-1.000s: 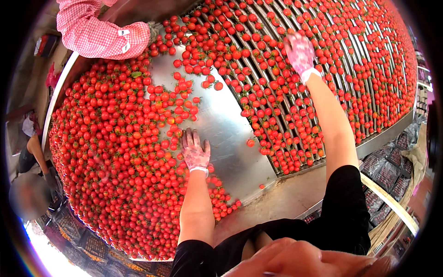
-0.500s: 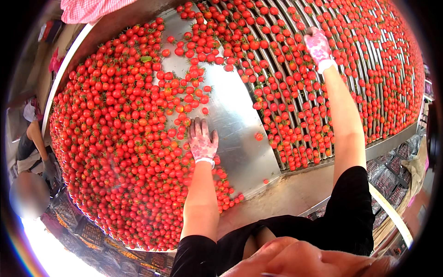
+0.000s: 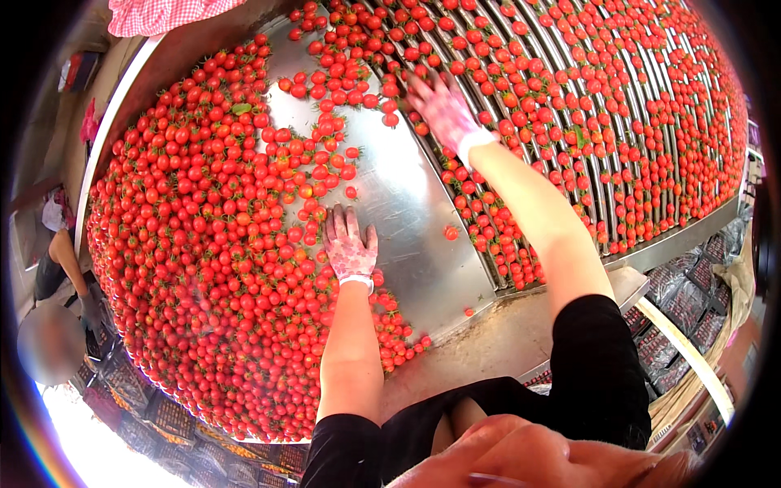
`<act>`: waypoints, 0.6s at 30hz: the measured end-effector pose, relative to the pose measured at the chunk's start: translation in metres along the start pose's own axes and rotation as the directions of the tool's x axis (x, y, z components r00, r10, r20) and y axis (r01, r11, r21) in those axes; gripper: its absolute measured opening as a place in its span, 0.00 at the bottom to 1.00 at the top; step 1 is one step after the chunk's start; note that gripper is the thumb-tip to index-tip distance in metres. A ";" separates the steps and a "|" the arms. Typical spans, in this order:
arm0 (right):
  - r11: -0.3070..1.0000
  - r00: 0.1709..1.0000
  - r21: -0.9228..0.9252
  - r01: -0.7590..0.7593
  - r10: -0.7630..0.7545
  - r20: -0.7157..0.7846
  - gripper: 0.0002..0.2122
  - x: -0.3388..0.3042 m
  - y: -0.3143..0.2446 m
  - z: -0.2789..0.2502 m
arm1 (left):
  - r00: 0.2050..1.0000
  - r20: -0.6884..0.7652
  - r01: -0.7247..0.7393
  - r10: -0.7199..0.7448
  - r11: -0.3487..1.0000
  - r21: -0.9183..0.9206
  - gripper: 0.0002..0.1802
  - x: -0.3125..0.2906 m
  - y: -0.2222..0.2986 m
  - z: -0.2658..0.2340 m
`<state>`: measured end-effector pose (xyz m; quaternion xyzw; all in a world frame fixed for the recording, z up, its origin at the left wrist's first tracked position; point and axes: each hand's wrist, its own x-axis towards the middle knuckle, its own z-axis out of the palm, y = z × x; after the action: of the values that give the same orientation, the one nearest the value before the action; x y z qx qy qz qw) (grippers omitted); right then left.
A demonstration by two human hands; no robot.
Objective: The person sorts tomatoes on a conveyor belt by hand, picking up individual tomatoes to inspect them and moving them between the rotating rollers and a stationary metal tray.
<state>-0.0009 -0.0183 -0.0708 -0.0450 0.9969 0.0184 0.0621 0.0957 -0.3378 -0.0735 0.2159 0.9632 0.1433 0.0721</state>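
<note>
The left hand (image 3: pixel 351 254), in a pink patterned glove, lies near the middle of the frame with its palm down. It is open, fingers extended close together and thumb apart, at the right edge of a broad pile of small red tomatoes (image 3: pixel 203 244). Whether anything is under the palm cannot be told. The pile fills the left half of the frame and thins out over a shiny metal plate (image 3: pixel 407 220) at the center.

The right hand (image 3: pixel 446 115), gloved alike, is above center, where the plate meets a bed of metal rollers (image 3: pixel 607 213). It is slightly blurred, open, with its fingers spread among tomatoes there; whether it grips one cannot be told. More tomatoes (image 3: pixel 561 142) lie across the rollers, through the upper right. A single tomato (image 3: pixel 451 233) sits on the plate below the right hand.

A green leaf (image 3: pixel 241 108) rests on the pile, and a checkered sleeve (image 3: pixel 163 15) shows at upper left.
</note>
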 end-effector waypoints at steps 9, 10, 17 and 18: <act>0.982 0.920 0.185 0.046 -0.114 0.376 0.24 -0.306 -0.018 -0.005 | 0.999 -0.016 -0.042 0.043 0.999 0.007 0.31 0.001 0.006 0.004; 0.980 0.889 0.181 0.086 -0.157 0.430 0.21 -0.327 -0.029 -0.009 | 0.998 -0.038 -0.055 0.056 0.998 0.019 0.31 -0.001 0.001 0.005; 0.956 0.836 0.244 0.161 -0.264 0.481 0.19 -0.344 -0.021 -0.003 | 0.997 -0.041 -0.059 0.061 0.997 0.056 0.31 0.000 0.003 0.002; 0.926 0.868 0.370 0.074 -0.242 0.433 0.20 -0.321 -0.021 -0.016 | 0.996 -0.054 -0.062 0.066 0.996 0.064 0.31 0.000 0.000 0.001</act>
<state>0.3165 -0.0120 -0.0152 -0.1104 0.9322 -0.1495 0.3105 0.0956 -0.3373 -0.0742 0.2447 0.9614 0.1216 0.0335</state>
